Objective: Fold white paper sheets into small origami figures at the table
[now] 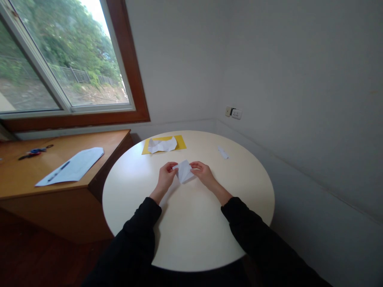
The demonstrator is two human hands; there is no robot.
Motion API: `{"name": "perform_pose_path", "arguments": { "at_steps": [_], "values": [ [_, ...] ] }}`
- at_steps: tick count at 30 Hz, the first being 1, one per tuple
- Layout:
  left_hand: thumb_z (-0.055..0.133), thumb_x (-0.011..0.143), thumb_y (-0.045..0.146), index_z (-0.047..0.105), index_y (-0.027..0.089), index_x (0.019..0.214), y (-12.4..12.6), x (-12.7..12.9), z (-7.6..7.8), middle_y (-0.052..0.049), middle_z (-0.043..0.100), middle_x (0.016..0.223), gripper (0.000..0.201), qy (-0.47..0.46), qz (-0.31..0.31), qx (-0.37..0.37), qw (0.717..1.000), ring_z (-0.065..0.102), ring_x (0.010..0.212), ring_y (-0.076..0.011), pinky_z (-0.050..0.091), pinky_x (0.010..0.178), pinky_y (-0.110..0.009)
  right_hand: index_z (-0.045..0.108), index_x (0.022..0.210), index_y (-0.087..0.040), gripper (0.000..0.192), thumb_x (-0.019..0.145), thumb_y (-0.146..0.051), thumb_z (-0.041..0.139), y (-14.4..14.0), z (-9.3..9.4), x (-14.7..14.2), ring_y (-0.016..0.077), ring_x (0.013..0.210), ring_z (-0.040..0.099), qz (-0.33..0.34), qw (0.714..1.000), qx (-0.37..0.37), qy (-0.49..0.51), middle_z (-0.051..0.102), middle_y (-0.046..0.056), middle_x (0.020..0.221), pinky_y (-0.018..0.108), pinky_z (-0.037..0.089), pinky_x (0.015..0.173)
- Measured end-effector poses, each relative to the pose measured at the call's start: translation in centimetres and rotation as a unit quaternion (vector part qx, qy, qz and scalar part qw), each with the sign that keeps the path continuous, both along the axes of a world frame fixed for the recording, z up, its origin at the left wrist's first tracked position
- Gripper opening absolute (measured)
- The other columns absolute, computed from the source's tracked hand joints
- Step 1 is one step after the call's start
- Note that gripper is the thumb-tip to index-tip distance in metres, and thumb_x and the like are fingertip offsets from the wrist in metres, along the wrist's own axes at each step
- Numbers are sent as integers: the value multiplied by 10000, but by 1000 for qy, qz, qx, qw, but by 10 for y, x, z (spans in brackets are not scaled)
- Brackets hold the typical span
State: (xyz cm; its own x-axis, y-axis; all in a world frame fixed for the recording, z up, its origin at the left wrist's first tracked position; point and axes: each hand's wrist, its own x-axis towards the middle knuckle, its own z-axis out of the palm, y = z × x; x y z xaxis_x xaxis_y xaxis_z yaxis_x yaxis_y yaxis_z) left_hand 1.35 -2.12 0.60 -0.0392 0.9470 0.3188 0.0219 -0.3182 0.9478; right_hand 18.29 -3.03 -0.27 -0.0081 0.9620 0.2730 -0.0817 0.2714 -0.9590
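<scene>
A small piece of folded white paper (184, 171) is held between my two hands over the middle of the round table. Creases run across it, and one corner points toward me. My left hand (167, 174) pinches its left edge between thumb and fingers. On the opposite side, my right hand (203, 173) grips the right edge the same way. Parts of both side edges are hidden behind my fingers.
On the round table (191, 231), a crumpled white sheet (163, 145) lies on yellow paper (181, 142) at the back. A white paper strip (223, 152) is at back right. The wooden desk (110, 139) holds papers (86, 159), a pen (59, 170) and scissors (36, 152).
</scene>
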Motion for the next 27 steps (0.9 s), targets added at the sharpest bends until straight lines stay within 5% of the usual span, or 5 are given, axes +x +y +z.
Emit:
{"name": "perform_pose_path", "arguments": {
  "at_steps": [7,16,27],
  "values": [
    [674,556,232,623,118,798,-3,1,0,-39,616,753,273,-64,-19,-60,996,536,652,-118,421,619,-262,624,801,-170,220,634,-314,622,-4,3,0,128,665,561,21,998,-42,49,635,26,761,266,431,633],
    [735,495,234,599,118,821,-10,6,4,-24,619,686,371,-176,-73,-147,971,557,655,-108,419,648,-256,582,895,-185,340,586,-275,695,-11,9,-3,154,752,605,46,998,-20,35,652,40,824,261,456,650],
    [726,539,256,620,119,748,-17,11,5,-20,602,692,271,-115,-91,-144,979,534,621,-99,404,611,-246,600,705,-160,242,592,-358,681,-6,4,-7,141,632,589,47,999,2,-26,643,18,672,262,451,612]
  ]
}}
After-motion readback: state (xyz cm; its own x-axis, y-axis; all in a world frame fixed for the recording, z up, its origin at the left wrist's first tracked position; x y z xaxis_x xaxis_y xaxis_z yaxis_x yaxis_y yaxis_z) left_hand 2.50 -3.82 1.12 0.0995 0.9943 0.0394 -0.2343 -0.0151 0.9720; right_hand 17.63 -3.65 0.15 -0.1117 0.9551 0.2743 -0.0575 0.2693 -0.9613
